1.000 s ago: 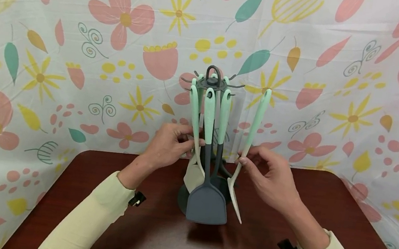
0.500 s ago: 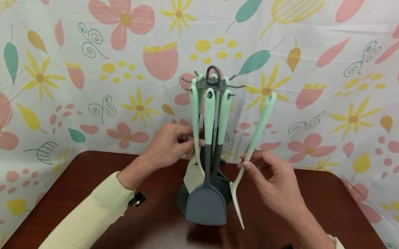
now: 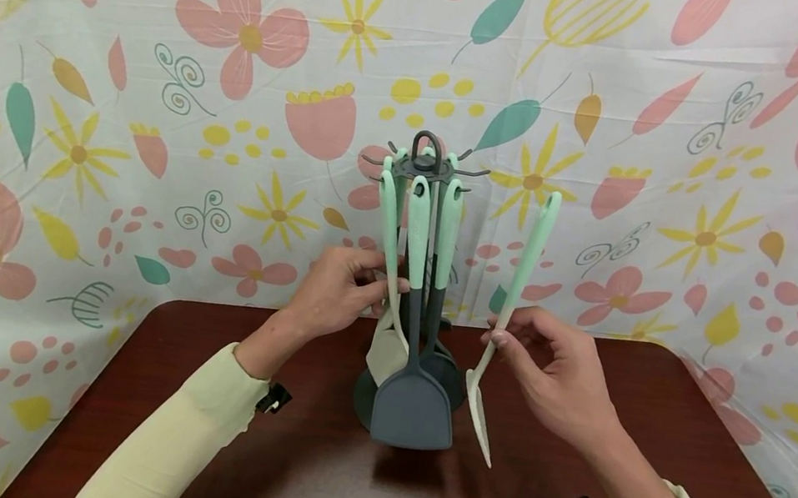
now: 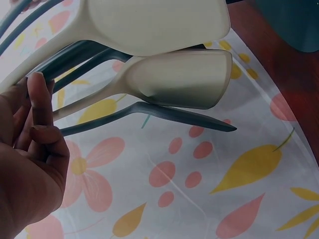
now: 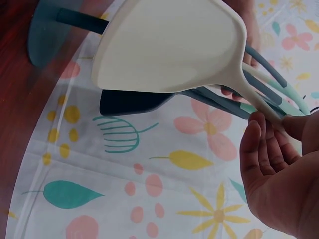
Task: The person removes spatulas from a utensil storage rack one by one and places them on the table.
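A dark grey utensil stand [image 3: 423,165] with a looped top carries several utensils with mint handles. At the front hangs a dark grey turner [image 3: 414,411]. A cream spatula [image 3: 387,358] hangs at the left. My left hand [image 3: 334,293] reaches in at that side, thumb and finger pinching among the shafts at the stand; the exact grip is partly hidden. Right of the stand, my right hand [image 3: 558,373] pinches the shaft of a cream turner [image 5: 169,45], apart from the hooks. Its mint handle points up, leaning right, and its blade hangs down.
The stand's round base [image 3: 364,400] rests on a dark red-brown table [image 3: 227,462]. Behind it hangs a flower-patterned cloth [image 3: 216,141]. In the left wrist view, a large cream blade [image 4: 159,25] and a smaller scooped cream blade [image 4: 184,82] lie close together.
The right hand has moved right and slightly down, carrying the cream turner farther from the stand. The turner now leans more to the right. My left hand has stayed where it was.
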{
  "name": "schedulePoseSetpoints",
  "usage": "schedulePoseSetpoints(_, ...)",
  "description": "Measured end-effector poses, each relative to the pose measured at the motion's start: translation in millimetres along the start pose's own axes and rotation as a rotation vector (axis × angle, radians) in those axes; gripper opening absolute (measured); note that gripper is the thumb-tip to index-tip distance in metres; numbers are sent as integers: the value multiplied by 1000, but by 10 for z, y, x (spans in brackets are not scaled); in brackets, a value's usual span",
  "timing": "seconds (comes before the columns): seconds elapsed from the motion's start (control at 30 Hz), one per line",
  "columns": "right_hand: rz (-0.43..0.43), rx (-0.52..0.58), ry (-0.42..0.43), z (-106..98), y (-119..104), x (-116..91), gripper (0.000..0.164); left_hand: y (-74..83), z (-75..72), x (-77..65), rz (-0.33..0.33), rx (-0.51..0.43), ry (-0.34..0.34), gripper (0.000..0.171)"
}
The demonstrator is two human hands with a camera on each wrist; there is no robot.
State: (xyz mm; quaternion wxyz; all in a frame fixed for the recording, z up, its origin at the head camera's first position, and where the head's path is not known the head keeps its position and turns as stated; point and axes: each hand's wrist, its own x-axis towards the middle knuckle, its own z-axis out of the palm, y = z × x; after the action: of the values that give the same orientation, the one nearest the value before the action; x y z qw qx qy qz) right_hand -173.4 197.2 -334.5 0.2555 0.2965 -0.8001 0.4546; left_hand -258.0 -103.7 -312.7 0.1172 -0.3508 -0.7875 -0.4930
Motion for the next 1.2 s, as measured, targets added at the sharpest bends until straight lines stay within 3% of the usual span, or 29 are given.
schedulePoseSetpoints(0.2, -5, 4, 4, -12, -8, -3, 30, -5, -9, -5, 3, 1, -3, 10)
schedulePoseSetpoints(1.2, 46, -103, 59, -71, 104, -51, 23, 19, 2, -20, -9, -2, 5, 10)
